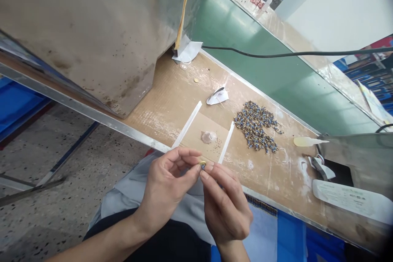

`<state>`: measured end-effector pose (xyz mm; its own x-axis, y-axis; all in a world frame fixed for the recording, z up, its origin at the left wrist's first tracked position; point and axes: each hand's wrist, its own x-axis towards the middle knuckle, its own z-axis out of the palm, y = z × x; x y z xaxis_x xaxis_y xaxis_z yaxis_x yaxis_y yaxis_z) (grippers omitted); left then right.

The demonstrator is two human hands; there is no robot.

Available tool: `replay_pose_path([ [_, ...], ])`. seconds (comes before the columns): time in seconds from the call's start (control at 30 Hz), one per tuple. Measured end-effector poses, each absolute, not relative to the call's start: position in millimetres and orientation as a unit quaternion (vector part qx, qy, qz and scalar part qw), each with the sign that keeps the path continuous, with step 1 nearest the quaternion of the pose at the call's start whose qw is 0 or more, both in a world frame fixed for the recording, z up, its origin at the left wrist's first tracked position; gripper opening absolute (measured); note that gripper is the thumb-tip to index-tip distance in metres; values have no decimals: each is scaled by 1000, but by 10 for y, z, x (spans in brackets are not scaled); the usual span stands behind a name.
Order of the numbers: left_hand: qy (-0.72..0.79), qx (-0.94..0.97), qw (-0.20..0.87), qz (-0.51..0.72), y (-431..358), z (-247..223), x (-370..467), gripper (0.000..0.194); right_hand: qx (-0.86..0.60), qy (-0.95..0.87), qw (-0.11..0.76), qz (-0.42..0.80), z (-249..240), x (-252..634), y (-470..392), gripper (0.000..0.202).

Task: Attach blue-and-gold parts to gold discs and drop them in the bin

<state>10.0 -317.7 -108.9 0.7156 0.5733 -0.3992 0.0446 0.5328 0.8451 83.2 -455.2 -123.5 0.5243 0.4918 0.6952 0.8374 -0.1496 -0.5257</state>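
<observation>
My left hand [168,188] and my right hand [225,198] meet at the near edge of the workbench. Between their fingertips is a small yellow and blue piece [202,164], pinched by both hands; its exact kind is too small to make out. Just beyond them, a small clear dish [209,136] stands between two white strips on the bench, with tiny specks scattered beside it. To the right lies a heap of small blue and brass-coloured pieces [256,125].
A squeeze bottle with a thin nozzle [308,141] lies at the right, near a white plastic container [351,199]. Folded white paper [217,96] rests farther back. A large metal housing [92,28] occupies the left. A black cable [276,55] crosses a green partition [239,28].
</observation>
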Motion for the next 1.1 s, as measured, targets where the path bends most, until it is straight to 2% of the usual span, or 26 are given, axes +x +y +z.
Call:
replay_pose_path([
  [0.13,335,495,787,154,-3190,-1096,101,25,-765,-355,532,-71,-1159,899,-4655,38],
  [0.27,318,550,755,160,-3247,-1042,122,20,-750,-284,596,36,-1127,953,-4713,26],
  [0.5,270,640,698,175,-3430,-992,152,24,-717,-232,652,78,-1161,943,-4899,21],
  [0.63,255,659,689,162,-3518,-1017,177,26,-712,-212,666,66,-1177,930,-5007,20],
  [0.77,282,597,744,99,-3614,-1107,229,30,-712,-212,669,10,-1244,922,-5148,21],
  [0.87,325,549,769,53,-3726,-1195,279,40,-736,-272,617,-49,-1333,910,-5338,17],
  [1.0,353,574,739,-13,-3938,-1260,341,44,-786,-307,529,-93,-1399,817,-5677,17],
  [1.1,322,630,700,-98,-4099,-1251,374,44,-784,-232,567,-100,-1408,725,-5988,15],
])
